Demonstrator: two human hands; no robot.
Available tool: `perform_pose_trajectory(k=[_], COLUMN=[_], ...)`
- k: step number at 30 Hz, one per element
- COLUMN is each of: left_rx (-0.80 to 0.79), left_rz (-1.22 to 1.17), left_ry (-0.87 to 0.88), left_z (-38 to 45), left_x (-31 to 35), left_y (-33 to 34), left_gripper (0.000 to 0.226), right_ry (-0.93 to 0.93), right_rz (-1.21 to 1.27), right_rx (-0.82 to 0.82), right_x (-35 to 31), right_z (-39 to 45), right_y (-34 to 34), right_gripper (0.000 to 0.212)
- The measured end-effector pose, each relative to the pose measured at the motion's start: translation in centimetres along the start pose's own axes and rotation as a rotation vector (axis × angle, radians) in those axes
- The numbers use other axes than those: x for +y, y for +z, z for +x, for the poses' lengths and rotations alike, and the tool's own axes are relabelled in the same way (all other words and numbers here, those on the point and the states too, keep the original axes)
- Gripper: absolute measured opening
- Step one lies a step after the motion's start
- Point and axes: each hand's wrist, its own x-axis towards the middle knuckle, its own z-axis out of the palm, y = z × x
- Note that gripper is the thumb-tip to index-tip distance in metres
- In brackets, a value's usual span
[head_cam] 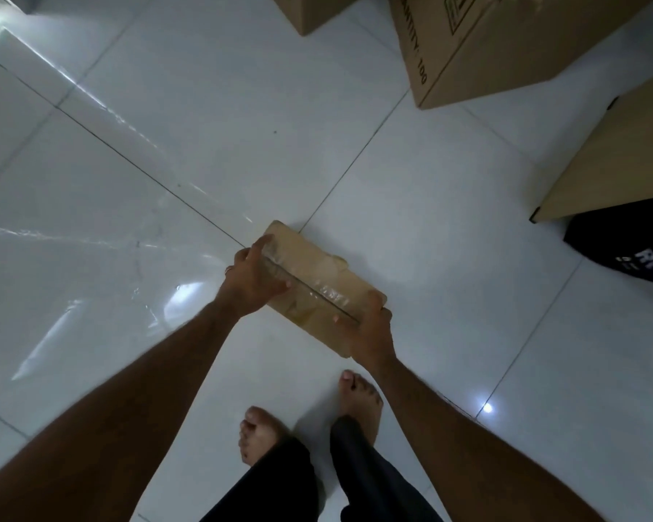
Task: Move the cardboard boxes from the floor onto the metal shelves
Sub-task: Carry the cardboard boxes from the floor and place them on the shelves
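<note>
A small flat cardboard box (319, 278) sealed with clear tape sits low over the white tiled floor (129, 182), just ahead of my bare feet. My left hand (251, 278) grips its left end, thumb on top and fingers along the side. My right hand (370, 325) holds its near right end, thumb over the top edge. Whether the box rests on the tiles or hangs just above them I cannot tell. No metal shelf is in view.
Two larger cardboard boxes stand at the top: one (487, 43) with printed text at the upper right, another (310, 9) cut off by the frame. A beige board or furniture panel (615, 160) slants at the right above a black bag (634, 243).
</note>
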Motion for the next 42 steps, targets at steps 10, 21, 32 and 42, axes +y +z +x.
perform_pose_trajectory(k=[10, 21, 32, 42], left_rx=[0.101, 0.301, 0.657, 1.002], left_rz=[0.028, -0.111, -0.207, -0.227], left_ry=[-0.016, 0.005, -0.054, -0.118], left_z=[-0.1, -10.3, -31.6, -53.6], left_x=[0.1, 7.1, 14.7, 18.1], left_y=[0.4, -11.1, -31.3, -44.6], left_gripper=[0.112, 0.109, 0.105, 0.100], right_ry=[-0.114, -0.332, -0.713, -1.082], right_rz=[0.029, 0.012, -0.092, -0.209], right_rx=[0.064, 0.166, 0.081, -0.194], right_x=[-0.1, -11.6, -32.6, -47.2], right_z=[0.3, -7.4, -26.0, -43.0], right_y=[0.0, -8.0, -16.3, -18.5], right_gripper=[0.072, 0.084, 0.076, 0.114])
